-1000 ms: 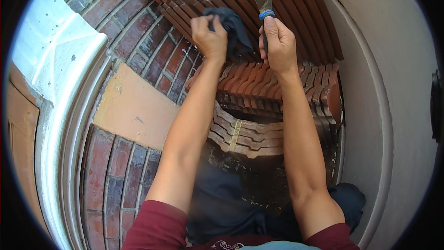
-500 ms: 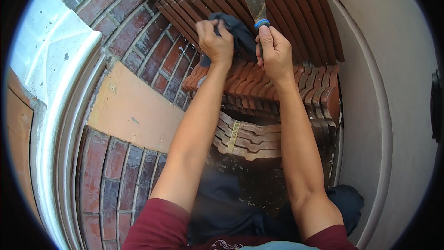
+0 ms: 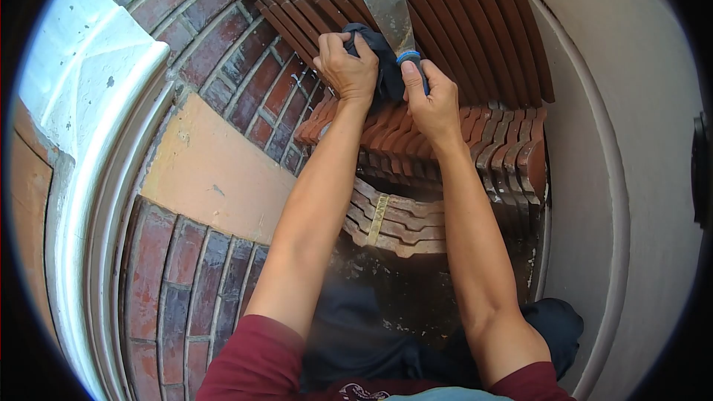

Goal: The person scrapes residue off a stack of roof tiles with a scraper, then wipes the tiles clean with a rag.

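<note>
My left hand [image 3: 347,70] is closed round a bunched dark cloth [image 3: 382,52], which hangs down beside its fingers. In my right hand [image 3: 432,96] is a putty knife [image 3: 391,15] with a broad metal blade, a dark handle and a blue band at its neck. The blade points up and tilts left, above the cloth. Both hands are held over rows of terracotta roof tiles [image 3: 490,37] stacked on edge. Under my wrists runs a lower row of wavy-edged tiles [image 3: 475,130].
A flat stack of tiles [image 3: 401,215] with a yellowish strip lies nearer me. On the left rises a brick wall [image 3: 197,282] with a peach-coloured panel [image 3: 215,171] and white moulding [image 3: 111,148]. A grey wall [image 3: 587,200] bounds the right side.
My right hand has moved left and slightly down, bringing the putty knife closer to the cloth with its blade tilted further left. My left hand has barely shifted.
</note>
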